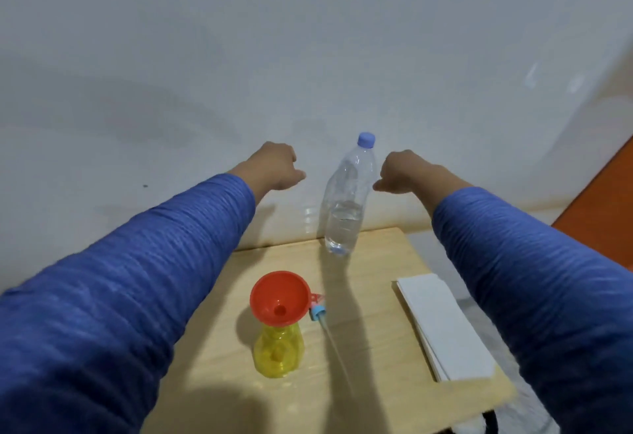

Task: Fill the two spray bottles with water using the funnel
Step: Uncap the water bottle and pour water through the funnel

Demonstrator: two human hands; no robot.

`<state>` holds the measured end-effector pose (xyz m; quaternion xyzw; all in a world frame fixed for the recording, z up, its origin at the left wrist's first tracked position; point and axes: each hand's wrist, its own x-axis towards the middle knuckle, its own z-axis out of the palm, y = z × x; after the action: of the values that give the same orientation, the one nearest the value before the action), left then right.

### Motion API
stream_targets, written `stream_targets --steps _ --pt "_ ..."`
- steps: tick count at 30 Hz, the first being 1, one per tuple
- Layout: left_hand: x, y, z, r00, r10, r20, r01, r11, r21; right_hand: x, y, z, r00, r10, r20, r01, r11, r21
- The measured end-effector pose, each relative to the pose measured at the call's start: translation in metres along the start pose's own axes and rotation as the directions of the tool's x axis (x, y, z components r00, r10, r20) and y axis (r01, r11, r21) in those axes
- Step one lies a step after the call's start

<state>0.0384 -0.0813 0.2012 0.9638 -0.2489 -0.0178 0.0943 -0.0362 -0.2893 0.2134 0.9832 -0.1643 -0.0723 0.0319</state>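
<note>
We see two arms in blue knitted sleeves (137,262) reaching from the lower corners toward the middle of the frame, over a small light wooden table (376,348) set against a pale wall (308,39). The left hand (274,168) and the right hand (404,171) hover in the air on either side of a clear plastic water bottle with a lilac cap (346,200), which stands upright at the table's far edge, partly filled. Both hands have their fingers curled under and hold nothing; neither touches the bottle, though the fingertips are turned away from us and hard to make out. In the lower centre a yellow translucent spray bottle (279,351) stands upright with a red plastic funnel (279,298) seated in its neck. Just right of the funnel lies a spray head with a pale blue collar and thin clear tube (320,313), partly hidden by the funnel's rim. At lower right sits a folded stack of white paper towels (445,327). Only one spray bottle is in view. An orange surface (603,214) is cut off at the right edge.
</note>
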Motion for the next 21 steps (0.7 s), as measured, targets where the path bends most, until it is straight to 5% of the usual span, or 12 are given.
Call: stream_targets --steps 5,14,21 --pt "0.040 0.052 0.001 1.000 0.003 -0.027 -0.007 0.988 -0.153 0.030 0.018 -0.024 0.975 0.002 -0.223 0.034 0.987 0.158" --pt "0.078 0.099 0.048 0.997 -0.060 -0.039 0.040 0.915 -0.400 0.073 0.026 -0.008 0.927 -0.176 -0.331 0.301 0.876 0.377" --pt "0.067 0.112 0.071 0.977 -0.188 -0.102 0.078 0.758 -0.648 0.076 0.035 0.014 0.877 -0.167 -0.450 0.426 0.702 0.570"
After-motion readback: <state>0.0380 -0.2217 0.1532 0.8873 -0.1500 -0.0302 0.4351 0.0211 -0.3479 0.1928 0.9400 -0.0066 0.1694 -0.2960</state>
